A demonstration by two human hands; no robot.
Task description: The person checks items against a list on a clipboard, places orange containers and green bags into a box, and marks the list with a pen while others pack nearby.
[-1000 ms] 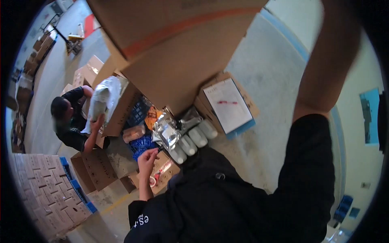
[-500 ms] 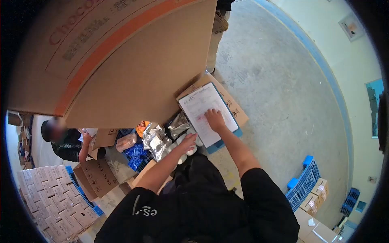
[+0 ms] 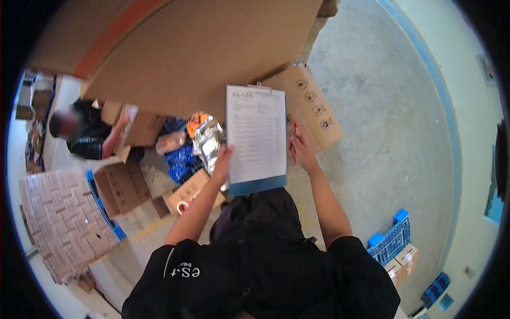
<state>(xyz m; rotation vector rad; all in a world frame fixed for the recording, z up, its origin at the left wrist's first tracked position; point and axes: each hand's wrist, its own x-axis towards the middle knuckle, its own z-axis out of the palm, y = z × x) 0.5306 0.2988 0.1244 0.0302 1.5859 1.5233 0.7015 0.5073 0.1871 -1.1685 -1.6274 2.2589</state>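
Left hand (image 3: 223, 159) grips clipboard (image 3: 256, 135) by its left edge; right hand (image 3: 301, 149) open, fingers straight, against right edge.

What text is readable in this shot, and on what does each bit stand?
"es.+": white letters, upside down to the camera, on the black garment's shoulder; the smaller letters beside it are unreadable.
White sheet on the blue clipboard: printed header and rows, too small to read.
Brown cardboard box behind it: round printed symbols, no legible words.
Small brown cartons stacked on the left: print blurred.
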